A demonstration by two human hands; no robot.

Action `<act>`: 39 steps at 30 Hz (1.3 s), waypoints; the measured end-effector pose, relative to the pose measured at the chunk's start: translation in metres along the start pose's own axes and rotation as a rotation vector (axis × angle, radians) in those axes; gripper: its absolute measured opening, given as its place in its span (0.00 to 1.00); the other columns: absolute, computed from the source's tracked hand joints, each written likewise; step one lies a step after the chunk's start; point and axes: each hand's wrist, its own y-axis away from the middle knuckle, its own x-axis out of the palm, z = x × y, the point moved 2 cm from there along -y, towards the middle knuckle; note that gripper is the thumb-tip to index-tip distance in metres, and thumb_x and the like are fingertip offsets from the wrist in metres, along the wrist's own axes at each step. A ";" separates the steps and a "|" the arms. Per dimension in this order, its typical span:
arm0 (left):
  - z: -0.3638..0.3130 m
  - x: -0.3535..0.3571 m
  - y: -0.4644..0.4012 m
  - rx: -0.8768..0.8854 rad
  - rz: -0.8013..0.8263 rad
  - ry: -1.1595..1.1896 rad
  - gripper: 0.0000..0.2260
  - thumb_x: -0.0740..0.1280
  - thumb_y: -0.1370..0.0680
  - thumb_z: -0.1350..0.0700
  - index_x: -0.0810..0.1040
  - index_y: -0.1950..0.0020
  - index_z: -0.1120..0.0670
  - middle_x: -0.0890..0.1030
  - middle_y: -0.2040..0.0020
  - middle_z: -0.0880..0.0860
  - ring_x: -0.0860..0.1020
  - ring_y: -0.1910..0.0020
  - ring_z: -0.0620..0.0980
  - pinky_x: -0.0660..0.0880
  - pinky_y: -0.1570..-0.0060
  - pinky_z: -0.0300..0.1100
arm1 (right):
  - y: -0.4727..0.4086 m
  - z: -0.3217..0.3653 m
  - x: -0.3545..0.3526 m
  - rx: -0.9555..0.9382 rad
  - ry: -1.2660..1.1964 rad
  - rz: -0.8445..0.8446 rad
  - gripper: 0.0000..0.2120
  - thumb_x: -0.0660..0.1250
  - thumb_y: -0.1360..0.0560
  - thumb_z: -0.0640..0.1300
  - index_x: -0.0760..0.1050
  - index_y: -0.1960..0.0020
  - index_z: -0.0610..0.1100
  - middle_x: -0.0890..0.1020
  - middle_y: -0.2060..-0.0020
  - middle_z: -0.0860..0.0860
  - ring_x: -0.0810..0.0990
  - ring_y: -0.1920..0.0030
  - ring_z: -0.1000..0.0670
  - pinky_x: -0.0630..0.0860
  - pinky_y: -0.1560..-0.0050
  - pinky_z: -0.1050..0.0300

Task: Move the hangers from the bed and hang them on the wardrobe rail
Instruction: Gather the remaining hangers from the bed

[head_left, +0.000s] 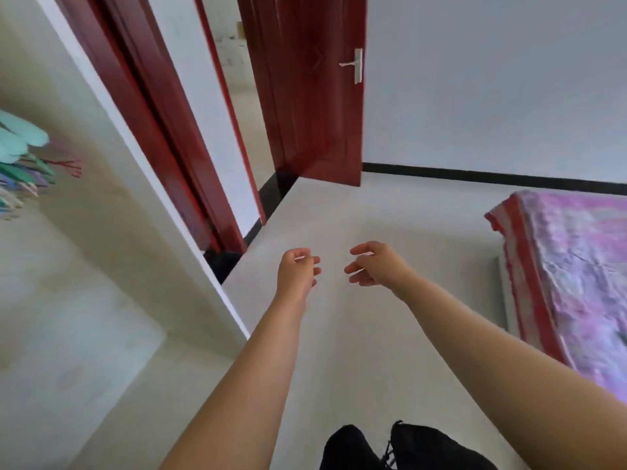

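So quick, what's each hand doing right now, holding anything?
Left hand: open, fingers loosely curled, holding nothing.
Right hand: open, fingers loosely curled, holding nothing.

Two empty hands, left hand (298,271) and right hand (375,264), above floor (390,351)

Your hangers (20,164) show mint green, darker green, lilac and one red. Your bed cover (576,266) is pink and lilac, mottled, with a red striped edge. The door (305,96) is dark red with a white handle (354,65). The floor (373,215) is pale grey, the skirting (475,174) black.
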 end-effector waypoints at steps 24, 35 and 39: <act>-0.003 0.573 0.053 0.061 0.972 -0.407 0.10 0.56 0.20 0.61 0.76 0.51 0.53 0.83 0.58 0.49 0.77 0.67 0.43 0.68 0.67 0.38 | 0.029 -0.196 -0.465 0.303 -0.413 -0.751 0.11 0.62 0.20 0.44 0.75 0.43 0.39 0.83 0.56 0.44 0.81 0.65 0.50 0.80 0.58 0.54; 0.024 0.759 0.057 0.091 1.263 -0.628 0.09 0.56 0.19 0.61 0.76 0.51 0.54 0.83 0.54 0.52 0.79 0.61 0.46 0.71 0.66 0.36 | 0.026 -0.283 -0.570 0.458 -0.666 -0.956 0.10 0.60 0.21 0.45 0.73 0.43 0.41 0.83 0.57 0.47 0.81 0.63 0.50 0.79 0.60 0.57; 0.049 0.812 0.086 0.079 1.345 -0.697 0.09 0.57 0.19 0.60 0.77 0.50 0.53 0.83 0.55 0.50 0.79 0.59 0.47 0.72 0.62 0.40 | 0.040 -0.323 -0.605 0.502 -0.749 -1.017 0.09 0.60 0.21 0.45 0.74 0.45 0.42 0.83 0.57 0.48 0.81 0.64 0.51 0.78 0.61 0.58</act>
